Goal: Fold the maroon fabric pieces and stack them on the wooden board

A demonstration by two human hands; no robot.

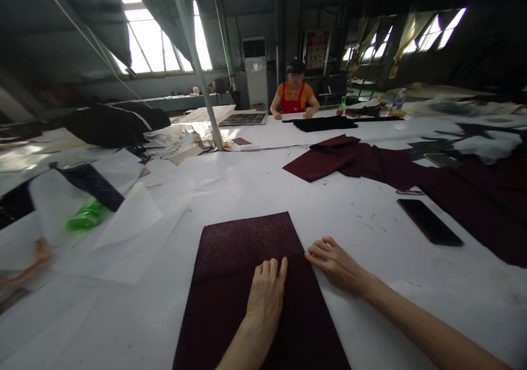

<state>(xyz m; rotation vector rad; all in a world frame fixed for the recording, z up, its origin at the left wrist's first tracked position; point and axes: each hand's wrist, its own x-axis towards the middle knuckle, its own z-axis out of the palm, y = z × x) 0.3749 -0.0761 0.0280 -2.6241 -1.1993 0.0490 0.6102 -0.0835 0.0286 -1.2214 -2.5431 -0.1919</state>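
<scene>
A dark maroon fabric panel (242,249) lies flat on the white-covered table in front of me, its far end a lighter, speckled strip. My left hand (267,293) rests on top of the panel, palm down, with fingers stretched forward along the cloth. At the panel's right edge, my right hand (335,263) has thumb and forefinger closed on the border, while its other fingers curl above the table. The near end of the panel runs out of view below.
A black phone (430,222) lies to the right, near more maroon cloth (370,164). On the left are white paper sheets (132,216) and a green bottle (86,216). A metal pole (197,62) rises at the table's far edge. A co-worker (295,93) sits beyond, behind black fabric (325,123).
</scene>
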